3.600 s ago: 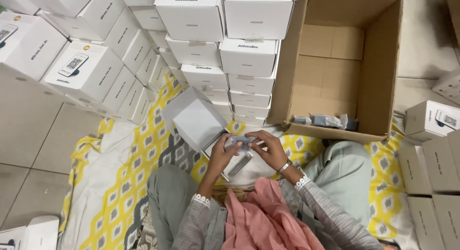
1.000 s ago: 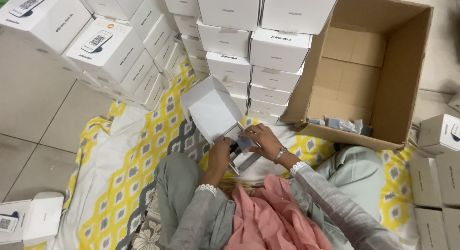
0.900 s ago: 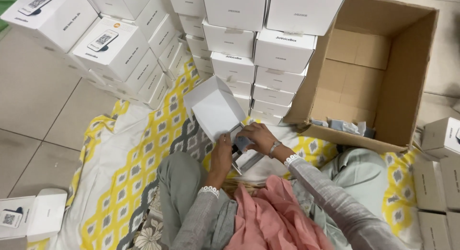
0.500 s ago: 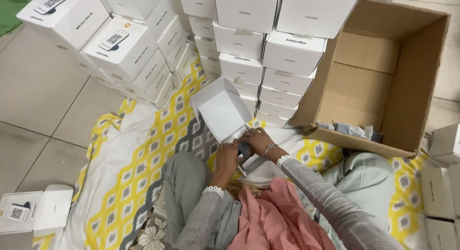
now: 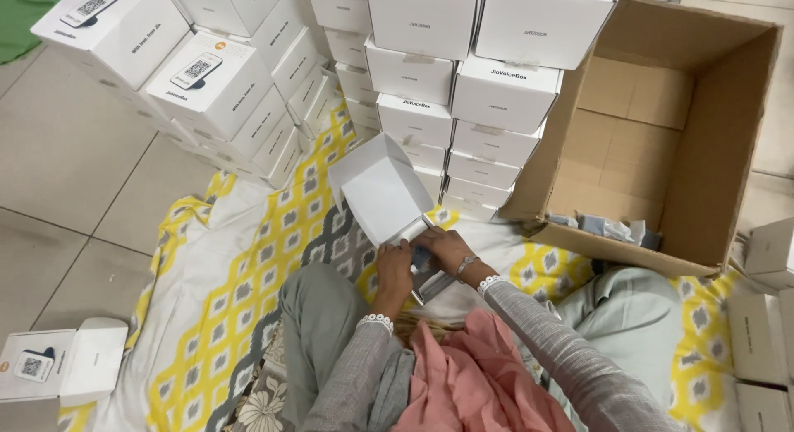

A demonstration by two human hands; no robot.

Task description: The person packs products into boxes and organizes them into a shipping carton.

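1. Head view: The person sits on the floor on a yellow and white sheet [image 5: 207, 316]. The left hand [image 5: 395, 262] and the right hand [image 5: 442, 246] meet at a small white box [image 5: 380, 188] in front of the knees.
2. The box is open. Its lid stands up, tilted away from the person. The left fingers are curled on the near edge of the box. The right fingers are bent over a small dark thing at the mouth of the box. I cannot tell what that thing is.
3. I think this box is only half done. It is not shut yet.
4. Many closed white boxes [image 5: 504, 93] stand in stacks just behind it.
5. The big brown carton [image 5: 728, 151] on the right is nearly empty. Only a few little wrapped packs [image 5: 604, 227] lie at its bottom.
6. One more open white box [image 5: 62, 366] lies far to the left on the floor.
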